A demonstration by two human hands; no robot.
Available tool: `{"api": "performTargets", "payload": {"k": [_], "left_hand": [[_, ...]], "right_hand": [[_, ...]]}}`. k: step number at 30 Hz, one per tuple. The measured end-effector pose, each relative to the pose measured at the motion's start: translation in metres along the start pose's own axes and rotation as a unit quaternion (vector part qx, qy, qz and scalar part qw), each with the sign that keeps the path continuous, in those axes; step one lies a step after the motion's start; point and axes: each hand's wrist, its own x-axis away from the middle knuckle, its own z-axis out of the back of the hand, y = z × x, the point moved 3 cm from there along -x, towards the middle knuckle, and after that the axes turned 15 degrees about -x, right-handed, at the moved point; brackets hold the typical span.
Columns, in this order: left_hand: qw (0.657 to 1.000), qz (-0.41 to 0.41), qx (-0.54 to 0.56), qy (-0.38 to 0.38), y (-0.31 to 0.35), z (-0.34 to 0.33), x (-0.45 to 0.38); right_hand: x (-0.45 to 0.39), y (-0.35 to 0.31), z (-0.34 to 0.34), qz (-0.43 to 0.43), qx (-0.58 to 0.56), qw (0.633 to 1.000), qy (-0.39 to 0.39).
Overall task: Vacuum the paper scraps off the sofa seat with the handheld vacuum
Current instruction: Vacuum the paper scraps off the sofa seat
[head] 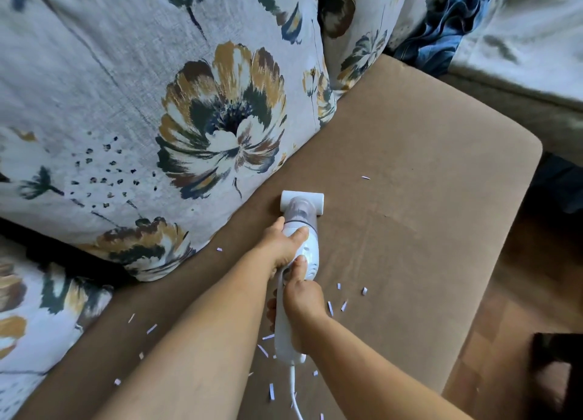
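Note:
A white handheld vacuum [299,221] lies nozzle-down on the brown sofa seat [410,167], its wide head pointing away from me. My left hand [284,246] grips the vacuum's body from the left, thumb across the top. My right hand [303,296] grips the handle behind it, thumb pressed on the body. A white cord runs from the handle toward me. Several small white paper scraps [337,306] lie on the seat around and behind the vacuum, and one scrap [365,177] lies ahead of the nozzle to the right.
Large floral cushions [157,104] lean along the seat's left side. A blue cloth [441,25] and a pale cushion [520,41] lie at the far right. The seat's right edge drops to a wooden floor [520,293].

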Motion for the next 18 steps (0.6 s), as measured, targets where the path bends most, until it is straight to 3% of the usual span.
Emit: {"api": "performTargets", "payload": {"k": [18], "left_hand": [[0.999,0.024,0.003,-0.024,-0.104,-0.028,0.118]], "right_hand": [[0.094,0.122,0.014,-0.028,-0.003,1.0,-0.007]]}}
